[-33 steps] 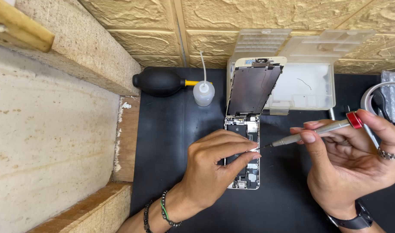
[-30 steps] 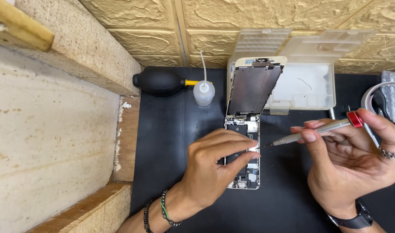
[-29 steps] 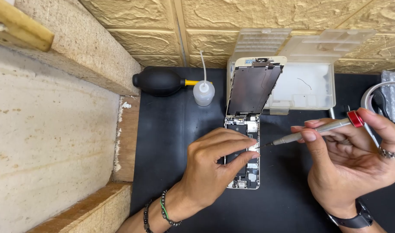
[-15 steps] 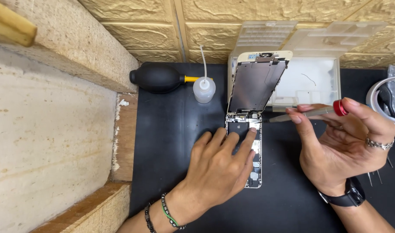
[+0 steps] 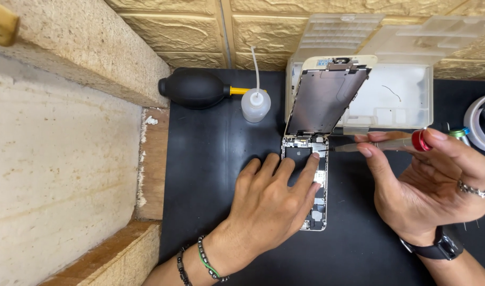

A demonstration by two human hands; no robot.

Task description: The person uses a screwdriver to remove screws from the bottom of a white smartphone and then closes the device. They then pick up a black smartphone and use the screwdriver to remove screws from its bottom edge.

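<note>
- Black mat [image 5: 216,159] lies under everything, with the opened phone [image 5: 312,209] flat on its middle.
- Left hand [image 5: 269,204] presses flat on the phone body, fingers spread, gripping nothing.
- Right hand [image 5: 427,185] pinches a red-capped screwdriver [image 5: 380,144], its tip at the phone's upper end.
- Phone screen [image 5: 324,98] stands tilted up against a clear plastic box [image 5: 401,95].
- Farthest back: a small squeeze bottle [image 5: 255,104] beside a black rubber blower [image 5: 192,88].

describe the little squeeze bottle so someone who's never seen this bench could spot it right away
Start at the black mat below the yellow textured wall. Near its far edge, left of the opened phone's raised screen, stands a small squeeze bottle. It is translucent white with a long thin nozzle pointing up, unlike the fat black rubber blower with a yellow tip lying beside it.
</note>
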